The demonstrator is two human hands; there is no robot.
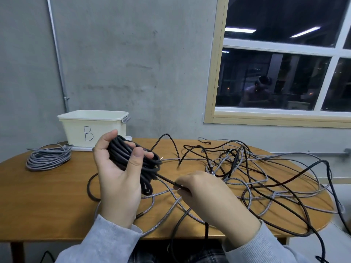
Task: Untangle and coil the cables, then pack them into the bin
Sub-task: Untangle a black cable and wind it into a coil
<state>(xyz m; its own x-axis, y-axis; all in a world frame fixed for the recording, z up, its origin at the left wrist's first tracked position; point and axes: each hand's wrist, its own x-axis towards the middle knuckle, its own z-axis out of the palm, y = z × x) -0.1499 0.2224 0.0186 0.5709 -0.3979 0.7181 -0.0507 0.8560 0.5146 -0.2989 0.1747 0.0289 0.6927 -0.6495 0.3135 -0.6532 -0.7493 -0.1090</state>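
Note:
My left hand [117, 175] is raised over the table, its fingers and thumb curled round a coil of black cable [150, 166]. The strand running out of that coil is pinched by my right hand [207, 192] just to the right of it. A tangle of black and grey braided cables [247, 177] spreads over the right half of the wooden table [57, 202]. One coiled grey cable [48, 157] lies at the table's far left. The cream bin [91, 126] marked "B" stands at the back left.
The bin sits on a white lid or tray by the concrete wall. Some cables hang over the table's right and front edges toward the floor. A window is at the upper right. Bare wood shows at the front left.

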